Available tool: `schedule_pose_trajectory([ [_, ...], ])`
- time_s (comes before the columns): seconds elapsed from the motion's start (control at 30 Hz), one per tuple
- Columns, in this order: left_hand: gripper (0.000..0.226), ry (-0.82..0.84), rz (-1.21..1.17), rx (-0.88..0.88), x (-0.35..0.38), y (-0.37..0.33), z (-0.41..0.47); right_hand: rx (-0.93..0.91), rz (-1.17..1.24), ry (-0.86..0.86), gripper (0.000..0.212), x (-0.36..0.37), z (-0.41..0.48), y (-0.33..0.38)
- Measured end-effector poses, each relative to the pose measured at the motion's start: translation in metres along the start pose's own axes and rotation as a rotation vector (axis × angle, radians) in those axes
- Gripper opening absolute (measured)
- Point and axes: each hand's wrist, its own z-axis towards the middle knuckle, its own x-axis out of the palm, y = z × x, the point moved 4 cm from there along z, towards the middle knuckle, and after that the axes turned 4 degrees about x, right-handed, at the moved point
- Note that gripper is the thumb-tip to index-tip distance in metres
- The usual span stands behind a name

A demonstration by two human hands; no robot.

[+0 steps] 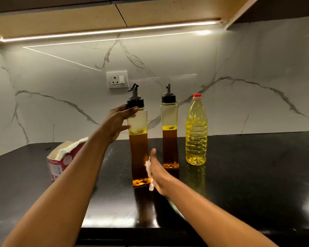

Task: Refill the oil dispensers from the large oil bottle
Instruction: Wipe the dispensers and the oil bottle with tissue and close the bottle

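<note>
Left hand [119,120] gripped the near dispenser [139,152] high up, just under its black cap. The thumb lay across the front. The other fingers went behind the clear wall and showed only as a blur through it. Right hand [158,172] lay flat with fingers straight, pressing a white tissue [149,169] against the dispenser's lower right side. Its palm side was hidden, so how much tissue sat under it could not be told. Both forearms were cut off by the bottom of the frame.

The dispenser stood upright on the black desk [248,168]. The far dispenser [169,139] stood behind and to the right, apart from it. The large oil bottle [196,134] stood just right of that, not touching, with its red cap on and the neck print unreadable. A tissue box [60,161] sat at the left, partly covered by the left forearm. The desk's front edge ran under the arms, and a wide stretch of glossy desk lay right of the oil bottle. A marble wall [248,68] with a socket [117,79] closed the back.

Near dispenser: tall, square and clear, with dark amber oil to roughly two thirds and a yellow band at the oil line. The far one was filled to a similar level. The large bottle looked pale yellow, and its fill level was hard to make out.
</note>
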Motion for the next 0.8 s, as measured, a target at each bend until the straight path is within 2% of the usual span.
schedule_pose_trajectory([
  [0.07,0.038,-0.006,-0.002,0.002,0.001,-0.001,-0.001,-0.065,0.042,-0.002,0.085,-0.002,-0.006,0.03],
  [0.17,0.036,-0.011,0.012,0.0,-0.001,0.0,-0.003,-0.323,0.102,0.021,0.083,0.002,-0.035,0.113],
  [0.27,0.032,-0.006,0.002,-0.007,-0.005,0.001,-0.003,-0.507,0.058,-0.033,0.108,0.004,-0.052,0.15],
  [0.33,0.033,-0.004,-0.006,-0.006,-0.005,0.002,-0.003,-0.455,0.031,-0.069,0.099,0.002,-0.04,0.123],
  [0.4,0.031,0.0,-0.012,-0.011,-0.003,0.002,-0.002,-0.252,-0.004,-0.058,0.083,0.001,-0.018,0.06],
  [0.5,0.029,0.007,-0.016,-0.023,0.0,0.001,-0.001,-0.035,-0.021,-0.044,0.095,0.002,-0.009,-0.006],
  [0.6,0.026,-0.002,-0.014,-0.022,-0.001,0.001,-0.002,-0.149,0.106,-0.003,0.088,-0.001,-0.011,0.043],
  [0.7,0.031,-0.001,0.004,-0.019,-0.007,0.002,-0.003,-0.388,0.14,-0.011,0.112,-0.003,-0.008,0.119],
  [0.73,0.035,-0.001,0.01,-0.02,-0.009,0.002,-0.004,-0.448,0.141,-0.013,0.112,-0.002,-0.012,0.132],
  [0.8,0.034,0.002,0.005,-0.025,-0.01,0.002,-0.004,-0.44,0.132,-0.047,0.098,-0.004,-0.013,0.128],
])
